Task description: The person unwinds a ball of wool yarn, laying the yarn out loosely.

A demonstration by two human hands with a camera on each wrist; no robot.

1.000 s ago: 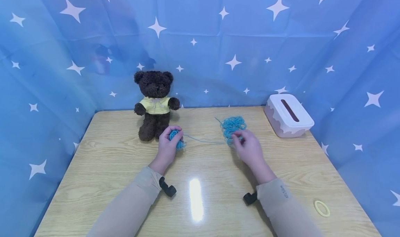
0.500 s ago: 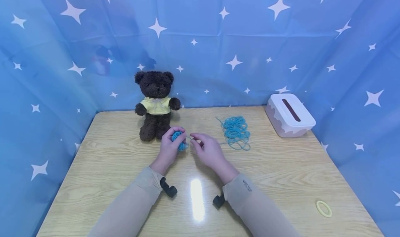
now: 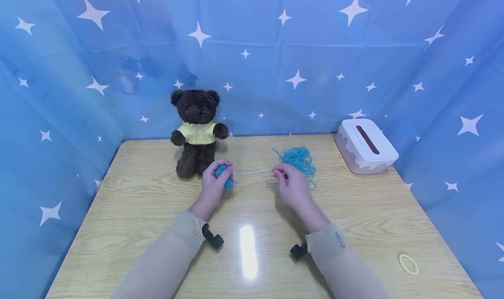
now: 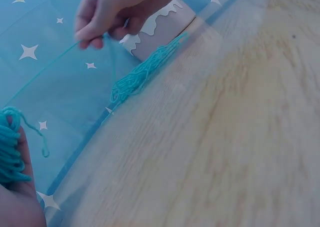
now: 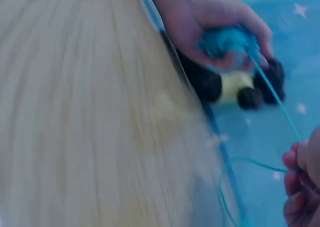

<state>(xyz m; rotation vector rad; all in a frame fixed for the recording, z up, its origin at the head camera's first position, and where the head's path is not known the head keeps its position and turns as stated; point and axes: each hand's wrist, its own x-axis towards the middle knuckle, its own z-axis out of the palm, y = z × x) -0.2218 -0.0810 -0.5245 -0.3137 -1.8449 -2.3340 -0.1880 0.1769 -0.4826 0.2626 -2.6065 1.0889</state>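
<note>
My left hand (image 3: 212, 183) grips a small ball of blue yarn (image 3: 228, 184), with fingers curled round it. To the right, my right hand (image 3: 293, 185) pinches the yarn strand (image 3: 253, 174), which runs taut between the two hands. Behind the right hand a loose tangled heap of the same yarn (image 3: 300, 156) lies on the table, partly covered by that hand. In the right wrist view the wound yarn (image 5: 227, 41) fills the left palm, and the slack strand (image 5: 250, 160) loops away below the right fingertips. A short loose end (image 4: 45, 147) dangles from the ball in the left wrist view.
A dark brown teddy bear (image 3: 197, 132) in a yellow top stands just behind my left hand. At the back right is a white-lidded tissue box (image 3: 366, 145). A pale yellow ring (image 3: 408, 264) lies at the front right of the wooden table (image 3: 138, 220). A starry blue curtain (image 3: 252, 89) surrounds the table.
The right hand went from the yarn heap left to the ball, then back right, drawing the strand straight. The left hand stays nearly in place with the ball.
</note>
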